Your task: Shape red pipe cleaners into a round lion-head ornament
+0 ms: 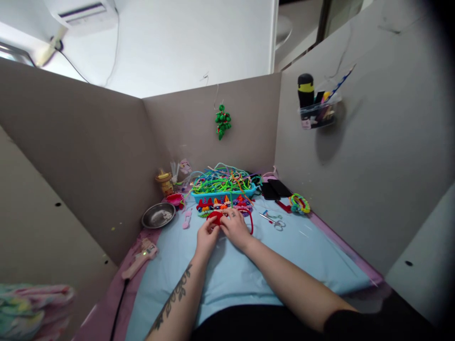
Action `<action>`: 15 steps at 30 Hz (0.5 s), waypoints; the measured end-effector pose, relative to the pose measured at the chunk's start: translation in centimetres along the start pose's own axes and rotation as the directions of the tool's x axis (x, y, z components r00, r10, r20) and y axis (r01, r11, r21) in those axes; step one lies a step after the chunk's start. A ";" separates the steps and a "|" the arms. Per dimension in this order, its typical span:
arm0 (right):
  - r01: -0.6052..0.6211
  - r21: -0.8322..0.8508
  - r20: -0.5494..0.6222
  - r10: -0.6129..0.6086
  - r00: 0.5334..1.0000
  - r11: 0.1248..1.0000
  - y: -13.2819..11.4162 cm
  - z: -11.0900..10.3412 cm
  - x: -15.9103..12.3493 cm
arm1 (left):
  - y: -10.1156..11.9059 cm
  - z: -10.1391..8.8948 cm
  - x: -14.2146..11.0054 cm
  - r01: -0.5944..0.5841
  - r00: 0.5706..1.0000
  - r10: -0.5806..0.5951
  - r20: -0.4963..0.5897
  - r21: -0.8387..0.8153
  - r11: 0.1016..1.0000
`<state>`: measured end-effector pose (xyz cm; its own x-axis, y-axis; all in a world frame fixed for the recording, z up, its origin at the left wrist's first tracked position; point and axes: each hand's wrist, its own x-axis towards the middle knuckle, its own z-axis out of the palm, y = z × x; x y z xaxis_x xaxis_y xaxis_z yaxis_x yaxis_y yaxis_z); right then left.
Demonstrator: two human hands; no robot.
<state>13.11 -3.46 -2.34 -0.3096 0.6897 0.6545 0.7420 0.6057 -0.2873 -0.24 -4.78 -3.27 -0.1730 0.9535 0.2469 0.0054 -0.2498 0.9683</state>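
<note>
My left hand and my right hand meet over the blue mat, fingers closed on a red pipe-cleaner piece. Its rounded red body shows above my left fingers; part of it is hidden behind my fingertips. A red strand loops out past my right hand; whether it joins the piece is hidden. Just beyond my fingers lies a row of colourful pipe-cleaner figures, mostly red, orange and purple. To the right of my right hand rest scissors, and a pink plastic tool lies to the left.
Behind the figures stands a blue basket heaped with pipe cleaners. A metal bowl and a pink glue gun with a cord are at left. Dark phone-like slabs and coiled bands lie at right. Grey partitions enclose the table.
</note>
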 end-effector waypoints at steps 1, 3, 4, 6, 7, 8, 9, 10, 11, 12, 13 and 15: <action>0.000 -0.002 0.001 0.000 1.000 1.000 0.0 0.0 0.0 | 0.1 0.0 0.0 -0.005 1.000 0.005 0.001 0.004 1.000; -0.005 0.000 -0.002 0.005 1.000 1.000 0.2 0.0 0.0 | 0.1 0.1 -0.1 -0.008 1.000 0.008 0.008 0.023 1.000; -0.009 0.000 -0.004 0.009 1.000 1.000 0.2 -0.1 0.0 | 0.2 0.1 -0.1 -0.009 1.000 0.009 0.015 0.038 0.999; -0.017 -0.001 -0.004 0.017 1.000 1.000 0.4 -0.1 0.0 | 0.2 0.2 -0.2 -0.014 1.000 0.013 0.021 0.066 0.998; -0.019 -0.001 -0.001 0.019 1.000 1.000 0.5 -0.1 0.0 | 0.2 0.2 -0.3 -0.017 1.000 0.015 0.020 0.074 0.997; -0.020 0.001 0.004 0.020 1.000 1.000 0.5 0.0 0.0 | 0.3 0.3 -0.3 -0.021 1.000 0.019 0.019 0.080 0.997; -0.020 0.004 0.009 0.020 1.000 1.000 0.5 0.0 0.0 | 0.3 0.3 -0.3 -0.024 1.000 0.023 0.014 0.085 0.996; -0.020 0.007 0.013 0.020 1.000 1.000 0.5 0.0 0.0 | 0.3 0.3 -0.4 -0.026 1.000 0.026 0.008 0.092 0.995; -0.017 0.011 0.019 0.017 1.000 1.000 0.5 0.1 0.0 | 0.2 0.3 -0.4 -0.029 1.000 0.029 0.003 0.100 0.995; -0.011 0.014 0.026 0.011 1.000 1.000 0.5 0.1 -0.1 | 0.2 0.3 -0.4 -0.032 0.999 0.032 0.000 0.110 0.993; -0.005 0.016 0.031 0.005 1.000 1.000 0.5 0.2 -0.1 | 0.1 0.2 -0.4 -0.034 0.999 0.034 0.000 0.121 0.992; 0.002 0.016 0.037 -0.003 0.999 1.000 0.5 0.3 -0.1 | -0.2 0.1 -0.3 -0.037 0.999 0.037 0.004 0.151 0.988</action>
<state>13.31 -3.14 -2.72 -0.3334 0.7020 0.6294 0.7313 0.6139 -0.2972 -0.08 -5.00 -3.51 -0.1683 0.9444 0.2825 0.1604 -0.2565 0.9531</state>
